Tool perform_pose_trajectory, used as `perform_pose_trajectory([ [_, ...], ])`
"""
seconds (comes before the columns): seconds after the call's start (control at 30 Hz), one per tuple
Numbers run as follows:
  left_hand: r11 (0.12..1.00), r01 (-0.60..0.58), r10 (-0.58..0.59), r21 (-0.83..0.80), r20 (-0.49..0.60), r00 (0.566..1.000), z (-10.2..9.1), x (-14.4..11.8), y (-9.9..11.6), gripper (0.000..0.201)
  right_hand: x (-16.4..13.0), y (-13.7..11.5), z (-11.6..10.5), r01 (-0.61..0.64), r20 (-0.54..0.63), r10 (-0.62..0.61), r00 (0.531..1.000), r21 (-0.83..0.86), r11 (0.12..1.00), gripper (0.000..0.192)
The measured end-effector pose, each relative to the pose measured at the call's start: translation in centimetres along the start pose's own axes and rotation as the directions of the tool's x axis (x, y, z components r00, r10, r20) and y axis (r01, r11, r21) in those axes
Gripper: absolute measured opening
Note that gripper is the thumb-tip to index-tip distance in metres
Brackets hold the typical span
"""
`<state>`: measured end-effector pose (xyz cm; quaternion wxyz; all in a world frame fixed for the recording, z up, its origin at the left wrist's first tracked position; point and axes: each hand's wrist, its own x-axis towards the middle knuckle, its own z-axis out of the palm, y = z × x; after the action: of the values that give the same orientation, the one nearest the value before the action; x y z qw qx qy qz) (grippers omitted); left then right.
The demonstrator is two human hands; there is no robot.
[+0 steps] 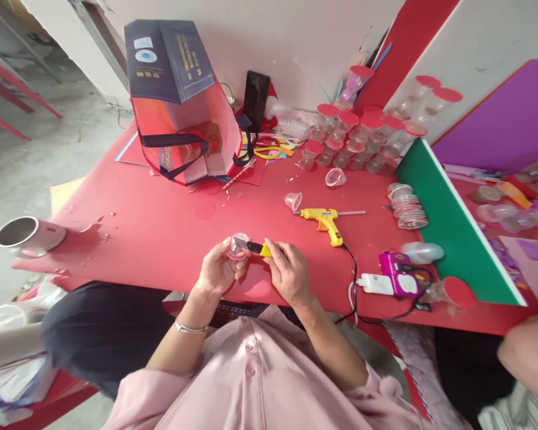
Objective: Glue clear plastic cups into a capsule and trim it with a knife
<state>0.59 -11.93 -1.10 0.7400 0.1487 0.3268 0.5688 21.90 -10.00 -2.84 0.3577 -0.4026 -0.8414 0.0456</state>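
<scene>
My left hand (217, 270) is cupping a small clear plastic cup (237, 246), fingers curled closed around it. My right hand (289, 272) is gripping a yellow-handled utility knife (253, 246), fingers wrapped shut on the handle, blade pointing left.

Cup: transparent, round, showing pink from the surface behind it; small enough to be sitting within my fingers. The blade tip is touching the cup at its right side. Cup is sitting at the fingertips of my left hand, just left of my right hand, above the near edge of the red table (161, 233).

Taking the yellow glue gun (325, 220) as landmark: cup and knife are lying to its near left. A loose clear cup (293, 200) is lying on its side just left of the gun's nozzle; another (335, 177) is sitting behind the gun. Farther behind, a cluster of clear jars with red lids (363, 134) is standing against the wall; contents too small to tell. Right of the gun, a stack of clear lids (407, 206) is leaning. A steel mug (24, 235) is lying far left at the table edge, mouth facing me, inside dark.
</scene>
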Motion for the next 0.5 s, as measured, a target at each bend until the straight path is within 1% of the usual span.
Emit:
perform_pose_trajectory([
  [0.17, 1.0, 0.001, -0.002, 0.018, 0.012, 1.0, -0.05, 0.01, -0.02, 0.045, -0.11, -0.09, 0.0, -0.008, -0.009, 0.008, 1.0, 0.017, 1.0, 0.048],
  [0.5, 0.999, 0.005, -0.006, 0.037, 0.014, 1.0, -0.39, 0.15, -0.08, 0.048, -0.36, -0.23, -0.05, -0.011, -0.037, 0.01, 0.999, -0.019, 1.0, 0.049],
])
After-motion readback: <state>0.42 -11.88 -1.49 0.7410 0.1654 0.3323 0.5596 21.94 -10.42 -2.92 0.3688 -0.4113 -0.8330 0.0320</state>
